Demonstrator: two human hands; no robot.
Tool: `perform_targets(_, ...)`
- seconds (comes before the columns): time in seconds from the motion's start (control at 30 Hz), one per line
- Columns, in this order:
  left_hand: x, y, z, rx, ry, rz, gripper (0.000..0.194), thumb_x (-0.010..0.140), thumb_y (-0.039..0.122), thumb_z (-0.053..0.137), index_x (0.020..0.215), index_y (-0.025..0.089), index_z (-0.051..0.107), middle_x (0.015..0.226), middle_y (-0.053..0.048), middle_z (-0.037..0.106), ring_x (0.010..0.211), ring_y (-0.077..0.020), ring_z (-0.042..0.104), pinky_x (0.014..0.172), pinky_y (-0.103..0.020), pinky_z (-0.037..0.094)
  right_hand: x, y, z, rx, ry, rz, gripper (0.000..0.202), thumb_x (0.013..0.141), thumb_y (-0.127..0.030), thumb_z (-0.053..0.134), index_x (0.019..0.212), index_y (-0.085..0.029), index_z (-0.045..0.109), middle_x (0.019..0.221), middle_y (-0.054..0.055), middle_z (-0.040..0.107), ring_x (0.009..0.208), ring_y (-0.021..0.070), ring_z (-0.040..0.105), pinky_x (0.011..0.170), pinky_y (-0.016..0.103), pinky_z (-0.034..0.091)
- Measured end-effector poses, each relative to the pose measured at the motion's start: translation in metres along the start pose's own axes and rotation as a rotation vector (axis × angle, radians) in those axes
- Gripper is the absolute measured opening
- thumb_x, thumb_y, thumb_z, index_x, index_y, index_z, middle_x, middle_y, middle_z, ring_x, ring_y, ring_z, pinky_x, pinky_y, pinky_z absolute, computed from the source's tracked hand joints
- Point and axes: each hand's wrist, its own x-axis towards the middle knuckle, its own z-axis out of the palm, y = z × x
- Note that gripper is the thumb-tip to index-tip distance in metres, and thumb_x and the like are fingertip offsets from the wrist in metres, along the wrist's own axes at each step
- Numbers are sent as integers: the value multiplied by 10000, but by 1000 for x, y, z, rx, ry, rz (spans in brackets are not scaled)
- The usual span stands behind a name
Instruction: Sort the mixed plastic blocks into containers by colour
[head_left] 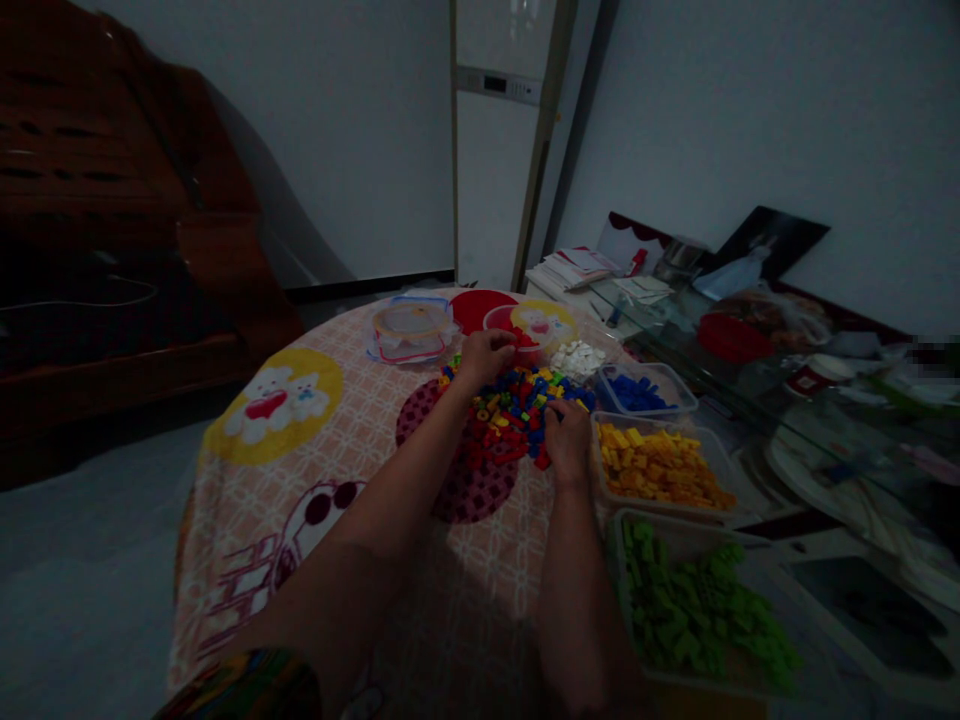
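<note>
A pile of mixed coloured bricks lies on the patterned tablecloth. My left hand is over the far side of the pile, beside a round clear bowl with red bricks; its fingers are bent together, and whatever they hold is too small to name. At the pile's right edge, my right hand has its thumb and index finger pinched near blue bricks; what is between them cannot be made out. White bricks lie beyond it.
Right of the pile stand tubs of blue bricks, yellow bricks and green bricks. A clear lidded container sits at the back left. A cluttered glass table adjoins on the right.
</note>
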Motion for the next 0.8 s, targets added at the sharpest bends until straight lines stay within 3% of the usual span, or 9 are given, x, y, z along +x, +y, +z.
perform_targets(0.07,10,9,-3,37,26,18,394,790,162,658,1173,168,750,1129,-86,766,1004,-226,709,908,-320,547,0,-1,0,10,4,6,262,857,-189,523,908,-186,780,981,114,768,986,254,653,1030,412,453)
perform_targets(0.17,11,19,-9,109,3,46,502,785,152,670,1286,172,693,1277,-102,716,1040,-232,703,963,-338,528,1,0,0,29,18,11,277,858,-198,509,917,-174,779,994,126,766,987,261,657,1004,411,469)
perform_targets(0.3,-20,21,-9,228,-93,136,356,811,168,645,1150,176,752,1130,-80,767,961,-223,709,934,-327,526,2,3,1,90,56,63,311,875,-239,484,952,-183,780,1009,115,772,991,251,671,991,390,481)
perform_targets(0.37,-43,20,-2,283,-251,215,239,814,170,636,1000,181,785,998,-62,782,912,-218,708,904,-313,526,3,3,1,165,78,110,335,889,-285,465,961,-180,776,1001,111,776,968,249,679,953,379,502)
perform_targets(0.47,-75,19,14,346,-425,328,193,822,153,619,929,179,777,977,-65,772,916,-216,701,900,-308,518,6,-4,-4,313,123,179,384,908,-376,445,957,-165,762,998,108,780,952,245,685,912,368,523)
perform_targets(0.67,-107,22,43,376,-492,521,254,881,176,551,1061,152,728,1107,-129,726,1067,-250,663,943,-336,506,12,-27,-19,639,327,196,461,937,-488,434,1018,-132,716,1047,136,768,1000,239,711,952,394,534)
perform_targets(0.8,-117,22,62,340,-622,693,294,894,224,571,1142,144,707,1243,-169,683,1180,-279,620,1037,-385,466,13,-29,-24,759,432,246,518,958,-540,407,992,-114,699,984,159,766,945,252,738,929,428,552)
